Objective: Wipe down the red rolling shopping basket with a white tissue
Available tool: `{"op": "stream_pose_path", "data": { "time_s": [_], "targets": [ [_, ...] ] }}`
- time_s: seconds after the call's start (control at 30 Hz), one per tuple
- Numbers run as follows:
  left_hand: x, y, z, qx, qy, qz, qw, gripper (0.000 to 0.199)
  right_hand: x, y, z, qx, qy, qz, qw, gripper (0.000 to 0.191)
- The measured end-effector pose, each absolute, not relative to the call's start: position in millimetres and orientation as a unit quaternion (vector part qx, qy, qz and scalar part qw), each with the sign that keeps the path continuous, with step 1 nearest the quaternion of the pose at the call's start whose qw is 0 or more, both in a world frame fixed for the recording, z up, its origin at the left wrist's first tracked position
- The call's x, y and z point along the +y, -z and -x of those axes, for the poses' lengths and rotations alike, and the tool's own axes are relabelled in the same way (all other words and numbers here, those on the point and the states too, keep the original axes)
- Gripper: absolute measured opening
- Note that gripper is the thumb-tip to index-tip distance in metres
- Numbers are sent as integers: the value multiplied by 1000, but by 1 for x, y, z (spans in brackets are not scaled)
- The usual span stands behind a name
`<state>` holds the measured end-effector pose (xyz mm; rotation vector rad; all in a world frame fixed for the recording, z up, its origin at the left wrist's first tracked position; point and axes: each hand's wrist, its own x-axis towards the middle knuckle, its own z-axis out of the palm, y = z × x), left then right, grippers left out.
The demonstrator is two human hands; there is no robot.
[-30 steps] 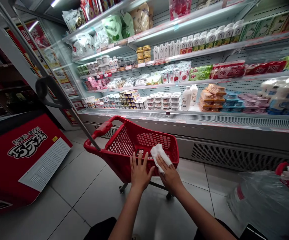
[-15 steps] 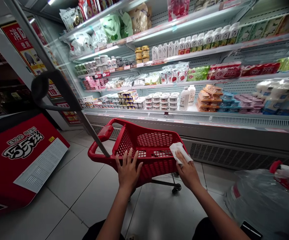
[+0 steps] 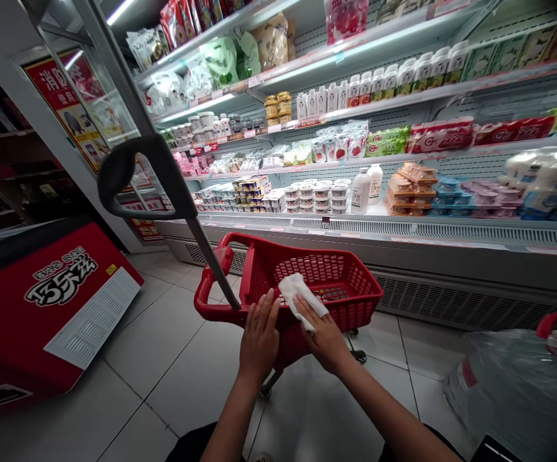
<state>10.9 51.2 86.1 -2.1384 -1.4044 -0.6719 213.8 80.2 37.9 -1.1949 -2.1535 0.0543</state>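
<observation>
Leftmost, one red cabinet [image 3: 61,314] with a pale vented panel sits near on the floor. Next to the right, one dark loop handle [image 3: 151,183] tops a slanting pole, which comes down at the left end of one red cart [image 3: 355,313]. Along the cart's near rim come two hands, side by side. The left hand [image 3: 260,340] is unclenched and grasps nothing, its fingers straight, close together and laid at the rim. Just right of it, one white cloth [image 3: 294,292] lies over the near rim, about midway along; the right hand [image 3: 327,340] holds it down under nearly straight fingers. Farther right, on the far lowest shelf, stand two white bottles [image 3: 361,192]. Rightmost and near is one plastic-wrapped bundle [image 3: 509,378].
</observation>
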Motion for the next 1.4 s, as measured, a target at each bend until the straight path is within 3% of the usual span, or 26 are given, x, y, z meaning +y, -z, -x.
{"op": "stream_pose_path", "data": {
  "time_s": [0.2, 0.43, 0.77, 0.9, 1.1, 1.27, 1.4],
  "targets": [
    [53, -108, 38, -521, 381, 693, 320, 70, 97, -14, -271, -769, 8, 550, 325, 62],
    [65, -123, 38, -579, 284, 705, 297, 49, 99, -27, -227, -759, -27, 545, 356, 63],
    [65, -121, 20, -601, 274, 692, 292, 50, 78, -95, -133, -837, -38, 389, 382, 72],
    [64, -121, 22, -589, 284, 703, 279, 62, 84, -79, -171, -853, -3, 375, 364, 72],
    [57, -116, 16, -589, 324, 690, 268, 84, 101, -33, -249, -799, 14, 495, 342, 62],
    [53, -104, 0, -548, 283, 737, 277, 75, 98, -41, -241, -785, 11, 511, 350, 58],
    [55, -101, -11, -561, 245, 751, 247, 72, 87, -71, -190, -831, -10, 420, 365, 59]
  ]
}}
